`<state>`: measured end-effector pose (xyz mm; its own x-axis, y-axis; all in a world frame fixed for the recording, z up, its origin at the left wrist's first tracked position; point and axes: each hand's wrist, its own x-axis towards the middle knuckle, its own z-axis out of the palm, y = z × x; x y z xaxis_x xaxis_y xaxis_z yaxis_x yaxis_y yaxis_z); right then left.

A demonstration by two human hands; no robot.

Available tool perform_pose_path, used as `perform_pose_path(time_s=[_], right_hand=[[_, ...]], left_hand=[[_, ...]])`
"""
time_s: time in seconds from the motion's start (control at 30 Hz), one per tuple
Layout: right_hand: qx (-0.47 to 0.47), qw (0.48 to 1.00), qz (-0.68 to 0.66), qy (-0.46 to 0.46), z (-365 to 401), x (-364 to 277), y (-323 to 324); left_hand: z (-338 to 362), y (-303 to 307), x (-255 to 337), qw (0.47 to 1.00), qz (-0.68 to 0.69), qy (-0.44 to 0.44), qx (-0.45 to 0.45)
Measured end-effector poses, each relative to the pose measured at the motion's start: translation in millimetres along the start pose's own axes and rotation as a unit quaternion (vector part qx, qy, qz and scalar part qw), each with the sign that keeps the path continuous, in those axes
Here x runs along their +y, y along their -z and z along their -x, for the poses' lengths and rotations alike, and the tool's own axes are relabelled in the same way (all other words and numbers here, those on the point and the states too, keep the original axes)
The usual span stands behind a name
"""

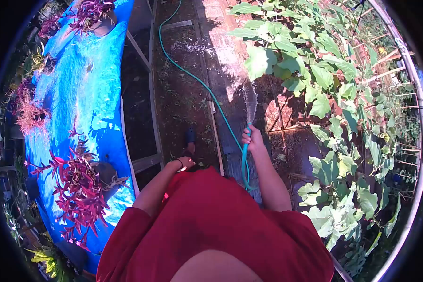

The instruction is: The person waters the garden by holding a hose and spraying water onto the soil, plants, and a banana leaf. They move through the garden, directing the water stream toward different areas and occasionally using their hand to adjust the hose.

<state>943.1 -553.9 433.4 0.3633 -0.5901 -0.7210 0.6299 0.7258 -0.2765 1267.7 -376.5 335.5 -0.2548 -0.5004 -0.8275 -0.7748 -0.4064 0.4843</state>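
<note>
My right hand (pixel 253 139) is wrapped round the end of a green garden hose (pixel 245 162). Water (pixel 250 103) sprays forward from the hose's mouth onto the path. Below that grip the hose bends down beside my red clothing. My left hand (pixel 186 163), with a dark band at its wrist, is low by the red cloth (pixel 174 181) at my side. Its fingers look curled; whether they hold the cloth or anything else is hidden.
To the left, a bright blue tarp (pixel 87 70) carries potted purple-leaved plants (pixel 80 188). Large-leaved green plants (pixel 322 77) crowd the right side. The hose's length (pixel 185 70) runs along the dirt path. One dark shoe (pixel 190 136) shows below.
</note>
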Motion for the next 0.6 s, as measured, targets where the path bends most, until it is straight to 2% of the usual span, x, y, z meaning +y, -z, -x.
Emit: perform_pose_path(time_s=[0.03, 0.07, 0.1, 0.17, 0.2, 0.27, 0.33, 0.37, 0.4, 0.53, 0.6], right_hand=[[0.015, 1.0, -0.017, 0.018, -1.1, -8.3, 9.5], [0.049, 0.998, -0.035, 0.028, -0.2, -15.6, 16.2], [0.041, 0.997, -0.069, 0.007, -2.8, -22.4, 30.6], [0.074, 0.997, -0.008, 0.031, 2.6, -30.3, 39.3], [0.081, 0.996, -0.006, 0.031, 9.5, -35.6, 34.2], [0.088, 0.994, 0.021, 0.067, 11.1, -47.9, 13.0], [0.091, 0.992, -0.006, 0.089, -4.5, -62.7, 6.8], [0.097, 0.989, -0.03, 0.108, -8.9, -66.7, 8.0], [0.129, 0.986, -0.04, 0.101, -17.7, -68.7, 6.8], [0.174, 0.977, -0.068, 0.108, -44.6, -68.6, -3.4], [0.185, 0.973, -0.098, 0.103, -46.0, -64.0, -12.9]], left_hand=[[-8.9, 20.6, -5.2, 0.998, -0.012, 0.049, -0.043], [-14.9, 47.0, -12.2, 0.997, -0.023, 0.046, -0.05], [-20.2, 80.3, -16.4, 0.999, -0.026, 0.04, -0.012], [-25.7, 114.4, -17.5, 0.998, -0.009, 0.029, 0.052], [-23.9, 133.5, -12.6, 0.999, -0.006, 0.028, 0.046], [-23.2, 187.7, -6.0, 0.989, -0.065, -0.021, 0.128], [-42.3, 222.3, -12.4, 0.991, -0.018, -0.04, 0.126], [-52.1, 233.2, -14.9, 0.99, 0.035, -0.058, 0.121], [-62.0, 244.4, -21.0, 0.993, 0.094, -0.009, 0.075], [-73.1, 258.3, -36.1, 0.992, 0.051, -0.006, 0.114], [-63.7, 262.0, -37.0, 0.997, 0.037, 0.02, 0.064]])
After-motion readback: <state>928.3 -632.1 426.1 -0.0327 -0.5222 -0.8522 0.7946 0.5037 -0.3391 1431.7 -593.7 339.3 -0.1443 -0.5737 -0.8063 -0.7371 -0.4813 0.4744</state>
